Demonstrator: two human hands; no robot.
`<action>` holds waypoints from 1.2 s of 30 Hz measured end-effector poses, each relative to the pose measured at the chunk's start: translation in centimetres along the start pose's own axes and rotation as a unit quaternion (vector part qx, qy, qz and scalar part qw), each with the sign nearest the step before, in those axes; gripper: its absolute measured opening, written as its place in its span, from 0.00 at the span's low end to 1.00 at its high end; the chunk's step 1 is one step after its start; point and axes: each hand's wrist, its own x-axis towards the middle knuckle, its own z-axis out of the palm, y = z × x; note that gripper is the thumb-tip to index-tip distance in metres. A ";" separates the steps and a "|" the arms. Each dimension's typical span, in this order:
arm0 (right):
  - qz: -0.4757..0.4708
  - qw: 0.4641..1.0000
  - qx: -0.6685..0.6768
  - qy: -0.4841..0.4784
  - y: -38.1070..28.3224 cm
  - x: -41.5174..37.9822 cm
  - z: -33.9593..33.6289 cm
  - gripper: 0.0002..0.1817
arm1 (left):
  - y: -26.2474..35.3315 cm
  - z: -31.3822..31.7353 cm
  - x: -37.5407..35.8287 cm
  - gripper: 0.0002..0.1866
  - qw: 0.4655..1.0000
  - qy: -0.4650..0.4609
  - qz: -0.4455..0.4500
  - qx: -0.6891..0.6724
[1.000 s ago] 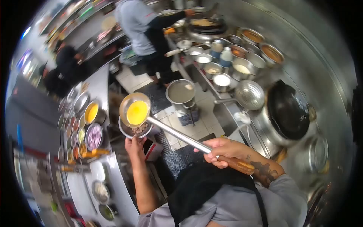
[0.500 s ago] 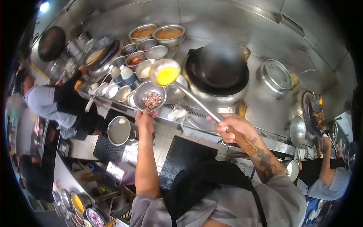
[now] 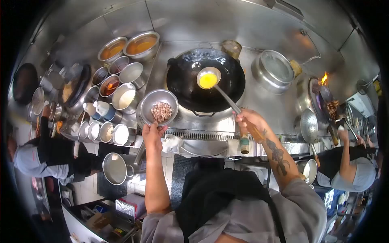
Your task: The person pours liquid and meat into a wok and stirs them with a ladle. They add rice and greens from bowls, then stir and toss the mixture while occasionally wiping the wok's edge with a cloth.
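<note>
My left hand [image 3: 153, 135] is closed on the near rim of a metal bowl [image 3: 146, 106], which holds small chopped pinkish-brown pieces [image 3: 161, 111], perhaps meat. Just to the right sits a large black wok [image 3: 182, 91], with a pale bluish sheen along its far inner side. Over the wok's middle is a ladle [image 3: 225, 96], its cup holding bright yellow liquid [image 3: 208, 81]. My right hand [image 3: 249, 120] is wrapped around the ladle's handle. A perforated strainer lies partly hidden under the metal bowl.
Left of the wok stand several metal pots of sauces [image 3: 123, 97] and two larger bowls of orange liquid [image 3: 142, 43]. A lidded metal pot [image 3: 276, 69] is at the right. Flames [image 3: 324, 78] rise by another wok. Co-workers [image 3: 34, 158] stand at both sides.
The ladle has moved from above the metal bowl to over the wok. A dark round thing blurred above the wok has gone from there. The view has shifted.
</note>
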 end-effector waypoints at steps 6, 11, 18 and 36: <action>-0.022 0.996 -0.046 0.069 -0.3 2.5 -0.2 0.09 | 1.3 -1.3 2.0 0.05 1.000 -0.012 -0.014 0.011; -0.057 0.983 -0.124 0.125 0.0 3.3 0.1 0.04 | 2.2 -2.0 2.8 0.06 1.000 0.003 -0.016 0.020; -0.092 0.916 -0.338 0.197 1.6 3.8 0.7 0.10 | 2.7 -2.9 3.2 0.08 0.999 0.003 -0.015 0.042; -0.159 0.894 -0.348 0.234 4.4 0.3 0.7 0.11 | -4.1 9.4 13.0 0.07 0.912 -0.160 0.109 0.361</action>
